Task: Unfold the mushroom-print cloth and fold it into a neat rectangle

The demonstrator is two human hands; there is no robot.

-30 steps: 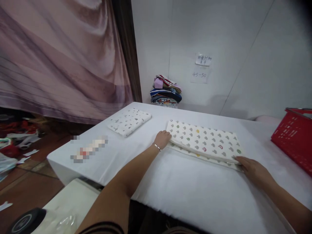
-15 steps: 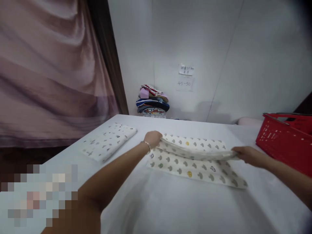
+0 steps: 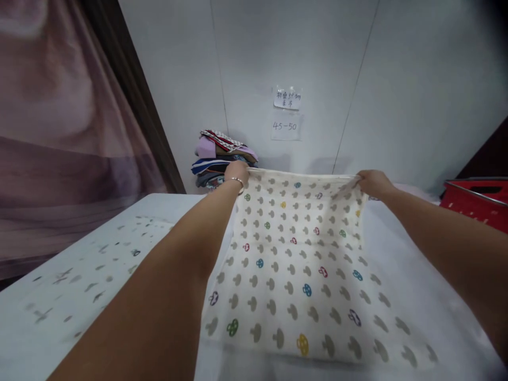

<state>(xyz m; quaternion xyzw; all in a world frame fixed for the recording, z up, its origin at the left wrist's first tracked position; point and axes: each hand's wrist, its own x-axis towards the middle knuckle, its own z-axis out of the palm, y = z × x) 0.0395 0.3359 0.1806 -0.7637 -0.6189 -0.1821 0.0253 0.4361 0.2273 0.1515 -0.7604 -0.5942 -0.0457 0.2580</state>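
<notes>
A cream cloth (image 3: 293, 254) printed with rows of grey mushrooms and a few coloured ones hangs spread between my two hands. My left hand (image 3: 237, 173), with a bracelet at the wrist, is closed on its upper left corner. At the upper right corner my right hand (image 3: 375, 183) grips the same edge, which is pulled nearly straight. The upper part of the cloth is lifted, while its near edge lies toward me over the white table (image 3: 400, 254). Fingertips of both hands are partly hidden by the fabric.
Another white cloth (image 3: 115, 264) with small dark prints lies on the table at left. Against the wall stands a pile of folded fabrics (image 3: 222, 153). A red basket (image 3: 468, 203) is at the right edge, and a pink curtain (image 3: 59, 132) hangs at left.
My hands have moved up and away from me, opening the folded mushroom cloth out to a much larger sheet. The camera view has shifted closer to the table and slightly right.
</notes>
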